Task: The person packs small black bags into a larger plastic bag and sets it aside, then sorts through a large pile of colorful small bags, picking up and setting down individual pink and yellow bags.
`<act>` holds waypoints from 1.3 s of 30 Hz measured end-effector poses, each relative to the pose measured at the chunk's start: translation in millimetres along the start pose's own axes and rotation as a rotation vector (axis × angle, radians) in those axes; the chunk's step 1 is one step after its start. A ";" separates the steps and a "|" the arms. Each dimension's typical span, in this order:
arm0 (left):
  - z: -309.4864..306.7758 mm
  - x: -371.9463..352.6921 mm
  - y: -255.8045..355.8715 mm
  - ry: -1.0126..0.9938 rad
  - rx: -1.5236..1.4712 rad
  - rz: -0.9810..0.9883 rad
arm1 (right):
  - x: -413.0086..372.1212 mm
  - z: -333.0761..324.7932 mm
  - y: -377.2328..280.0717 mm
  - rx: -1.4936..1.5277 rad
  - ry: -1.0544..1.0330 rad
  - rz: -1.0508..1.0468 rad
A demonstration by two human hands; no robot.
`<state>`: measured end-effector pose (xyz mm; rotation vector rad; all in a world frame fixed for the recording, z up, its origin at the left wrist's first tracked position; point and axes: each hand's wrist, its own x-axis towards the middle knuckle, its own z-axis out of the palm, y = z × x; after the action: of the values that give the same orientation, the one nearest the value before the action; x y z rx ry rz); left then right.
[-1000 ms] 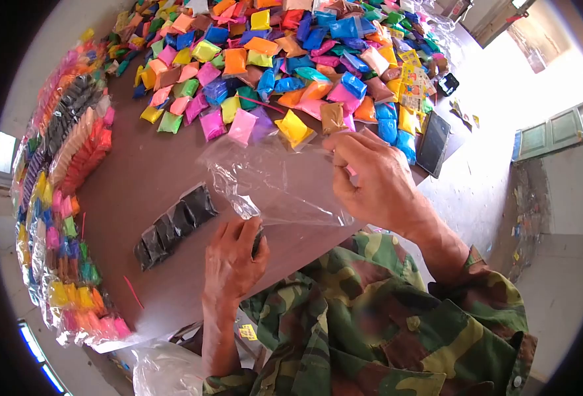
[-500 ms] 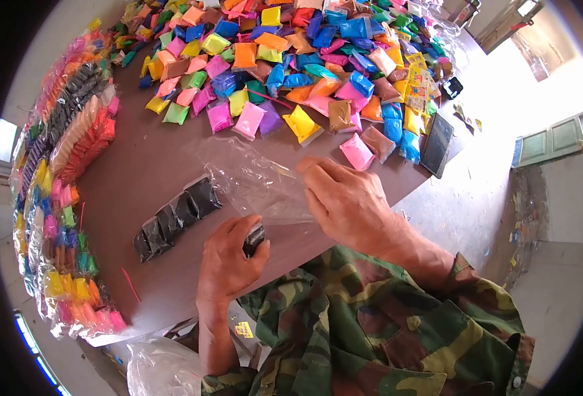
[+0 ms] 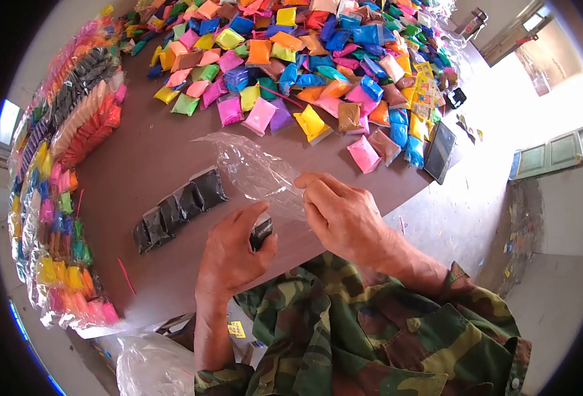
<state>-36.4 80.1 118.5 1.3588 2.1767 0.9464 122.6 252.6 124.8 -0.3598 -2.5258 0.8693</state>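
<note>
My left hand (image 3: 233, 249) is curled near the table's front edge, its thumb and fingers closed around a small black packet (image 3: 261, 232). To the right, my right hand (image 3: 344, 212) pinches one end of a clear plastic bag (image 3: 258, 170). The bag stretches away to the upper left over the table, crumpled, with nothing visible inside. A leaning row of several black packets (image 3: 181, 208) lies on the table just beyond my left hand, touching neither hand.
Across the far side of the brown table (image 3: 133, 158) spreads a heap of colourful packets (image 3: 291, 59). Bagged rows of packets (image 3: 61, 171) line the left edge. A dark phone (image 3: 440, 152) lies at the right edge, and a pink strip (image 3: 126, 276) sits front left.
The clear bag has gone from spread wide to narrower and more gathered, its far end still pointing left. My right hand is slightly lower, and my left hand keeps its hold on the black packet.
</note>
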 end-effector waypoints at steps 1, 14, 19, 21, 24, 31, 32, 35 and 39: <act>-2.8 -0.1 1.1 0.020 -0.012 0.011 | -0.4 1.6 -0.2 0.011 0.004 -0.007; 2.4 26.6 -2.5 0.391 -0.584 -0.164 | -2.2 13.6 -7.6 0.128 0.068 0.042; 27.0 42.4 0.2 0.267 -0.642 -0.252 | 0.5 9.4 -9.7 0.127 0.111 0.033; 28.9 43.5 2.8 0.119 -0.517 -0.312 | 0.5 8.3 -5.8 0.141 0.115 0.039; 59.9 37.2 -14.7 0.233 -0.181 -0.040 | 4.3 3.7 -6.4 0.190 0.098 0.118; 71.5 42.5 -9.2 0.297 -0.031 -0.062 | 9.8 -16.8 -1.6 0.403 -0.064 0.226; 72.1 44.9 -11.4 0.274 -0.055 -0.125 | 9.3 -20.3 3.8 0.421 -0.027 0.172; 72.1 47.8 -9.4 0.341 -0.150 -0.133 | 2.6 -32.9 30.3 0.554 0.071 0.156; 75.0 53.6 -5.9 0.383 -0.059 -0.057 | -29.7 -35.8 78.4 0.578 0.074 0.357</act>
<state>-15.6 151.2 63.4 1.1562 2.4223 1.3271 173.6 320.2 90.8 -0.6389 -2.0459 1.6270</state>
